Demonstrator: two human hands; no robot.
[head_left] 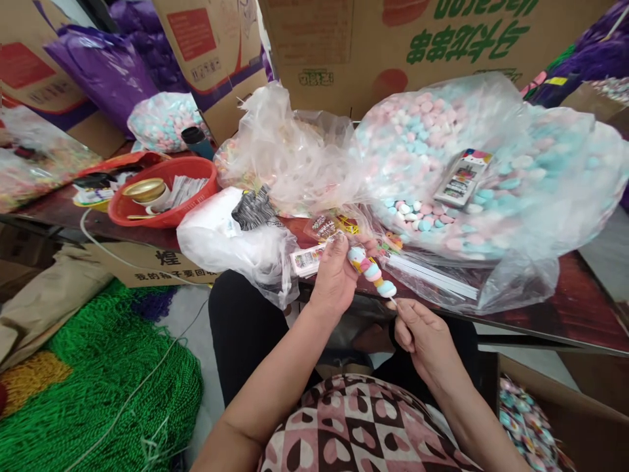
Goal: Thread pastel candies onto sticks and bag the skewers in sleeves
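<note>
1. Big clear bag point(491, 196) of pink, blue and white marshmallows fills the 1–3 o'clock area and lies on the dark red table point(580, 314). A flat printed packet point(462, 177) rests on top of it; its print is too small to read.
2. Cardboard boxes point(393, 46) along 12 o'clock, tops cut off by the frame edge, green lettering upside down.
3. Green netting pile point(93, 387) at 8 o'clock, partly out of frame.
4. Crumpled clear bag point(295, 151) at 11–12 o'clock; contents hard to make out through the plastic.
5. White plastic bag point(230, 242) at centre left, hanging over the table edge; contents hidden.
6. Red basin point(164, 190) at 10 o'clock, with a gold lid and small sachets inside.
7. Left hand point(337, 275): forearm rises from 6 o'clock, back of hand to the camera, fingers closed round the top end of the marshmallow skewer point(372, 270). The gripping fingertips are hidden behind the hand. It may also be holding a labelled wrapper point(308, 259); can't tell.
8. Right hand point(422, 334): forearm comes in from 5 o'clock, fingers curled, thumb and forefinger pinched on the thin stick's lower tip.
9. Skewer sits just off centre, toward 3 o'clock, in front of the table edge, tilted with its top toward 10 o'clock, between both hands. About four marshmallows are visible; the top one is part-covered by the left hand.
</note>
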